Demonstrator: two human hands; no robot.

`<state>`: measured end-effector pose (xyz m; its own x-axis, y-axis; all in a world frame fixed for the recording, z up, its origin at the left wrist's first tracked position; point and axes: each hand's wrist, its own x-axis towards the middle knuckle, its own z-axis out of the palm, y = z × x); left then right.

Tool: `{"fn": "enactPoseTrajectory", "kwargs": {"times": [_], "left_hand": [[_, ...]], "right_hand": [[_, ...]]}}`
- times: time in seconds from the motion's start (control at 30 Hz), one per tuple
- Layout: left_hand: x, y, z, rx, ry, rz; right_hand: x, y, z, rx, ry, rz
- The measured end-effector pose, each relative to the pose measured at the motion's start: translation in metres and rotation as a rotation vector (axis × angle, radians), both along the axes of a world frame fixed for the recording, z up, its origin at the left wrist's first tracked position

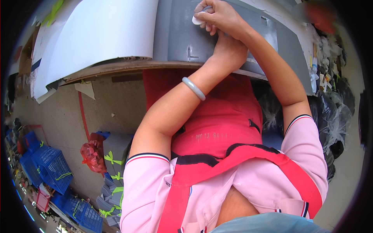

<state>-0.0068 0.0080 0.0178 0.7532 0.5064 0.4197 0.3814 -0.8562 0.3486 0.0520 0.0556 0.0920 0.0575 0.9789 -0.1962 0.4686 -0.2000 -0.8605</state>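
Note:
My right hand [221, 17] is closed on a small flat white piece [197, 20] that looks like tailor's chalk, above a dark grey panel [182, 37]. White corner-shaped marks [191, 53] show on that panel. My left hand [232, 48] lies against the panel's near part, crossed under my right wrist. The fingers of my left hand are mostly hidden behind my right hand and forearm, so whether they grip anything does not show. A pale grey bangle [193, 88] circles my left forearm.
A large white sheet stack [108, 31] covers the table's left side, over a wooden edge [116, 68]. Blue plastic baskets [50, 165], a red bag [93, 153] and grey bundles with green ties [116, 186] stand low at left. Clear plastic bags [336, 116] crowd the right.

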Motion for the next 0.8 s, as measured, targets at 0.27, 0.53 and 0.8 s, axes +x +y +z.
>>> {"fn": "enactPoseTrajectory", "kwargs": {"times": [0.27, 0.53, 0.8], "left_hand": [[-0.008, -0.002, -0.016, 0.094, -0.209, 0.028], [-0.01, -0.002, -0.008, 0.165, 0.067, 0.008], [-0.005, -0.005, 0.01, 0.109, 0.29, 0.013]], "right_hand": [[-0.047, -0.061, 0.011, 0.236, -0.782, 0.14], [-0.067, -0.075, 0.006, 0.265, -1.136, -0.053], [-0.05, -0.07, 0.009, 0.392, -0.687, 0.402]]}}
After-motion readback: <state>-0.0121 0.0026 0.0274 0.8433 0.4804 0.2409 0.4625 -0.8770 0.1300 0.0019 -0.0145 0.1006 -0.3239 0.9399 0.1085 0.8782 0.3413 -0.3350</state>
